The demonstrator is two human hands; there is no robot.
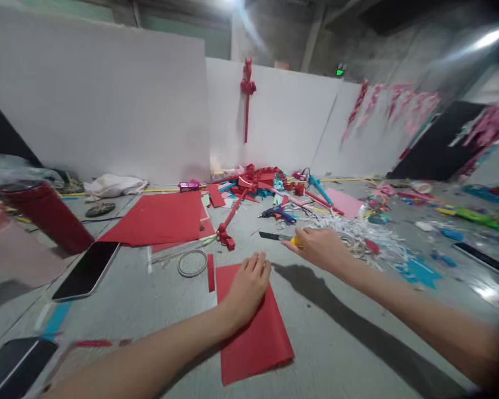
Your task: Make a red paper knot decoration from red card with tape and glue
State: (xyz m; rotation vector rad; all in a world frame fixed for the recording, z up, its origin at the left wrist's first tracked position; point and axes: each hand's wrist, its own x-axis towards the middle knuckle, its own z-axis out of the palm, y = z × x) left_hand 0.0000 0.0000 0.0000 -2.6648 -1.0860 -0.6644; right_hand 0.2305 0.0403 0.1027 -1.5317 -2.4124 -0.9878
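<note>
A folded sheet of red paper (258,343) lies on the grey surface in front of me. My left hand (249,282) rests flat across its upper part, fingers stretched out near the far right corner. Above the surface, to the right of the paper, my right hand (320,246) is closed around a yellow-handled utility knife (270,236). Its dark blade is extended and points left, apart from the paper. A narrow red paper strip (210,272) lies just left of the sheet, beside a ring of wire or tape (192,263).
Large red sheets (162,217) lie at the back left, near a phone (87,271) and a leaning red roll (50,213). A blue glue gun (276,214) lies ahead, with shredded white paper (353,233) to its right. White panels (274,111) stand behind.
</note>
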